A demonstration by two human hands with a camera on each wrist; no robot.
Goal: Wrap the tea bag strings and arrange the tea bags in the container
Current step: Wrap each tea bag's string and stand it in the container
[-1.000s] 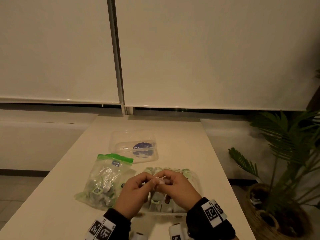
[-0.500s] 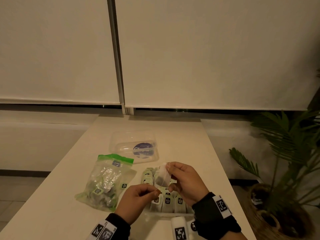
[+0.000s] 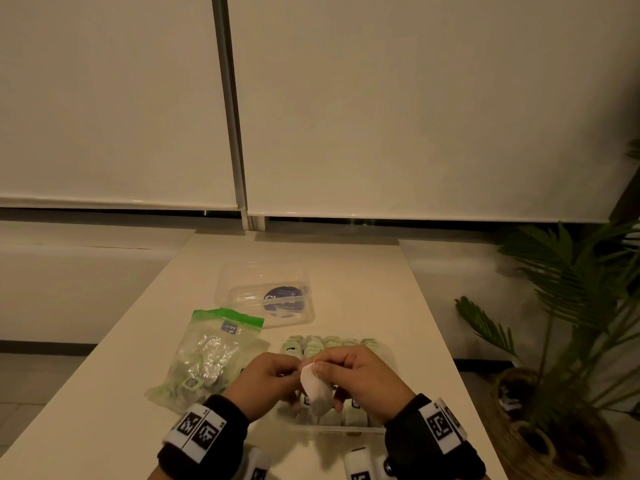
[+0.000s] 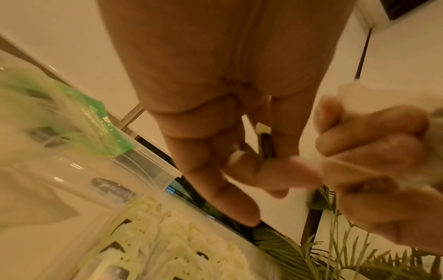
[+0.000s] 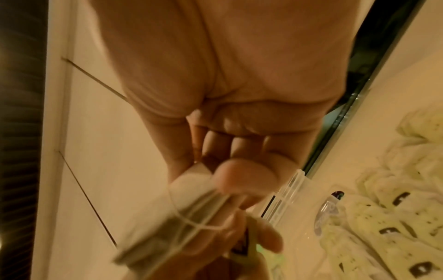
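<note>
Pinching tea bag (image 3: pixel 313 388) btwn R hand (image 3: pixel 360 379) & L hand (image 3: pixel 266 382), L gripping tag (image 4: pixel 264 140)

Your left hand (image 3: pixel 266 382): bare, black cuff, white band with two black square-code markers | your right hand (image 3: pixel 360 379): bare, black cuff, white band with one such marker | white coded blocks just below both wrists
</note>
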